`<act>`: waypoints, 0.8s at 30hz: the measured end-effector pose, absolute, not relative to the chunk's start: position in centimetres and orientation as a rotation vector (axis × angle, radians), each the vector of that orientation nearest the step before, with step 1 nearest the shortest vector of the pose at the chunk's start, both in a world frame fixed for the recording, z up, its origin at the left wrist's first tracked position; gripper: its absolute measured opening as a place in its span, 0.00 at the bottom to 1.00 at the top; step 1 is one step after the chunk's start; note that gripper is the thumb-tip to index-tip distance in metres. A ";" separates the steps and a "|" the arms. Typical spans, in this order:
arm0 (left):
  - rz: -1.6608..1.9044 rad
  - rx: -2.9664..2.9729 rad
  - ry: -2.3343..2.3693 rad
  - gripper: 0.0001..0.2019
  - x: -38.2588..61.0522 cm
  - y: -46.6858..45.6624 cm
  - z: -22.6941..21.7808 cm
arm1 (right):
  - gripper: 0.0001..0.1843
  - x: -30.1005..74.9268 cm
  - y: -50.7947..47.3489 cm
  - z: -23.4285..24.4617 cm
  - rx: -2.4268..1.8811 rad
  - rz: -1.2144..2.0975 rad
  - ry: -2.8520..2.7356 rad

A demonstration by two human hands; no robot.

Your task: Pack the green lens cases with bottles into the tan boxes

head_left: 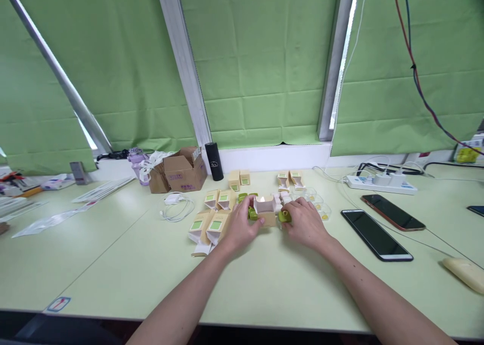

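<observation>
My left hand (244, 224) grips a small open cardboard box (267, 218) with a white inside, its open side facing up. Just right of it, my right hand (304, 221) pinches a small olive-green piece (284, 216) whose kind I cannot make out. More green pieces (252, 214) lie by my left fingers. Small white pieces (278, 199) and clear plastic cups with yellow bits (324, 215) sit behind my right hand. Left of my left hand are several open boxes with green labels (216, 224). Two more open boxes (297, 179) stand farther back.
Closed small boxes (244, 177), a brown carton (186, 169) and a black cylinder (214, 162) stand at the back. A white charger (173, 198) lies left. Two phones (376, 234) (393, 212), a mouse (464, 273) and a power strip (381, 183) with cables occupy the right.
</observation>
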State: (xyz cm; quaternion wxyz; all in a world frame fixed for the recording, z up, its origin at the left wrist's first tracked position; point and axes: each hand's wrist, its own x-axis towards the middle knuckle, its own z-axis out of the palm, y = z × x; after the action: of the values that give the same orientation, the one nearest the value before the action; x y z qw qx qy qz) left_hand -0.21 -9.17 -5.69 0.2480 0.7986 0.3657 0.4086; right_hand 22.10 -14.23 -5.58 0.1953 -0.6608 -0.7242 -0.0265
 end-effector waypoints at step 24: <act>1.261 2.321 0.635 0.05 -1.2 -9.4 -4.9 | 0.11 22.1 -14.1 -5.6 -1.880 -0.062 -2.032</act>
State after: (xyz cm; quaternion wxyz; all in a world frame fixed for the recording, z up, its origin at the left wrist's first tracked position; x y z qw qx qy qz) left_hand -1.20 -9.37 -4.90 0.2107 0.8352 0.2283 0.4537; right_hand 22.13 -14.12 -5.63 0.1852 -0.6673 -0.7211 -0.0222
